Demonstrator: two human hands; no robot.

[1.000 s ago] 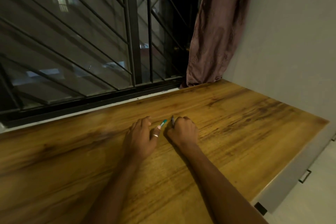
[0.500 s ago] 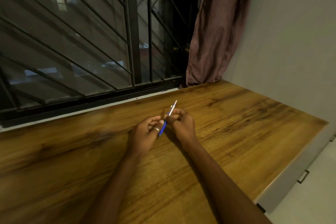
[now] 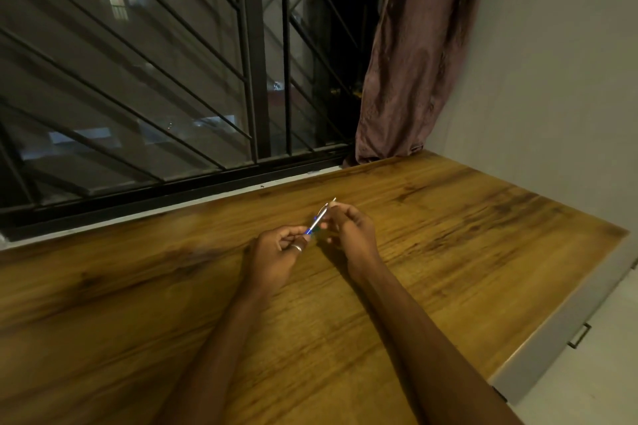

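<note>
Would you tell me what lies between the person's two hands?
In the head view, a blue-and-silver pen spans the gap; left hand pinches its blue end, right hand its silver end.

I watch both hands, down on the counter [image 3: 448, 235] a second ago, now raised. The left hand [image 3: 276, 252] pinches the pen [image 3: 319, 219] at its blue end, the right hand [image 3: 348, 231] its silver end, drawn slightly further apart.

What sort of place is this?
Most likely a room in a flat, at night: a wooden desk stands against a barred window, a curtain hangs in the corner, and the left hand and right hand hold a pen.
</note>
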